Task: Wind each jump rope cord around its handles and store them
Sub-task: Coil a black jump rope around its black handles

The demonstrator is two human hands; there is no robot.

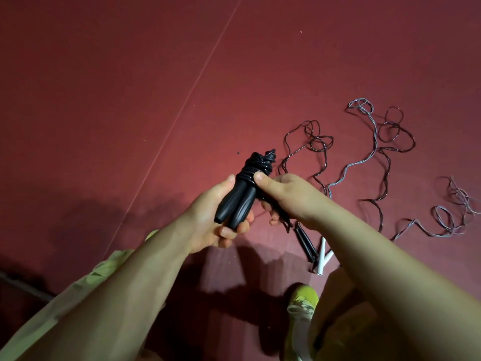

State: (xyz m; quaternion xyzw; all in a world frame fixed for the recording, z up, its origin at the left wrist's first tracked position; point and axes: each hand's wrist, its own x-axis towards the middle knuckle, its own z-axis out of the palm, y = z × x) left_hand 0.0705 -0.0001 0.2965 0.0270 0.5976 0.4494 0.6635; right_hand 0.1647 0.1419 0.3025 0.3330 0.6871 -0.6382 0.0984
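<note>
A black jump rope (240, 194) has its two handles side by side, with the black cord wound round their upper ends in a tight bundle. My left hand (208, 222) grips the lower part of both handles from below. My right hand (283, 199) pinches the wound cord at the top, thumb pressed on the coils. On the floor to the right lie a dark thin rope (315, 144) with black handles (305, 242) and a grey thin rope (374, 142) with white handles (322, 256), both cords loose and tangled.
The floor is a dark red mat (130, 100) with a pale seam line (182, 110) running diagonally. My yellow-green shoe (303, 300) stands at the bottom, close to the white handles. A dark edge strip (23, 285) runs at the lower left.
</note>
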